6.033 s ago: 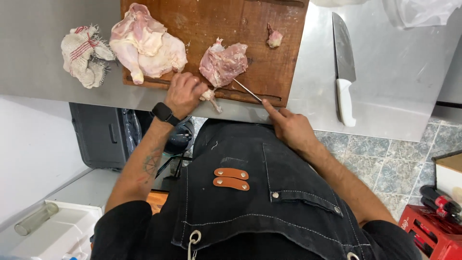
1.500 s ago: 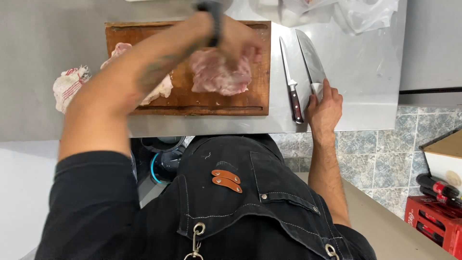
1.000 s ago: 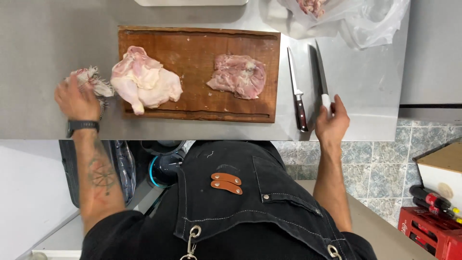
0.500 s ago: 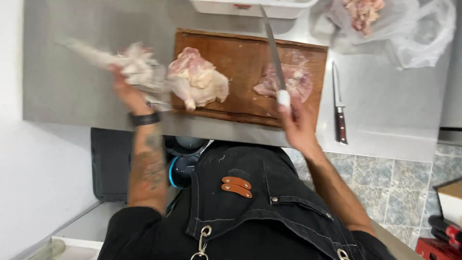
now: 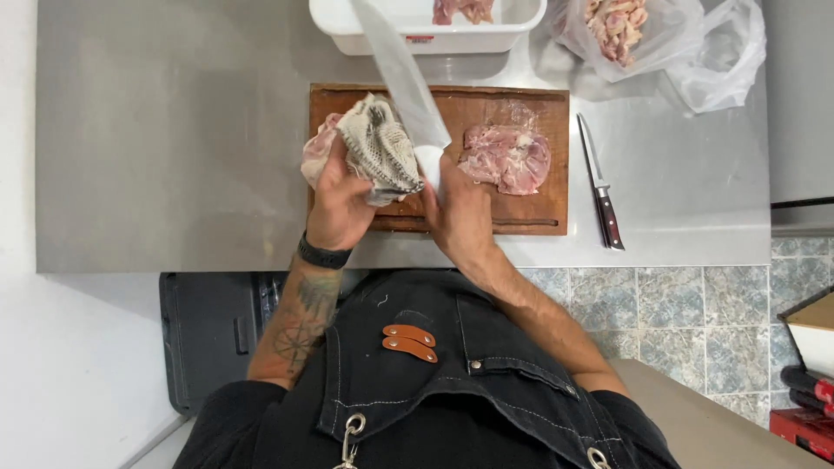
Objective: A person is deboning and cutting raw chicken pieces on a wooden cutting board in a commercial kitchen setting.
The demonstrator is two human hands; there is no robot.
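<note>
My right hand grips the white handle of a large chef's knife, its broad blade raised and pointing away from me over the wooden cutting board. My left hand holds a crumpled grey-white cloth against the base of the blade. A flattened piece of raw chicken lies on the board's right half. Another raw chicken piece on the left half is mostly hidden behind the cloth and my left hand.
A slim knife with a dark red handle lies on the steel counter right of the board. A white tub with meat stands behind the board. A clear plastic bag of raw meat sits at the back right.
My right hand has lifted the big knife up in front of me. My left hand brought the cloth from the counter's left to the blade.
</note>
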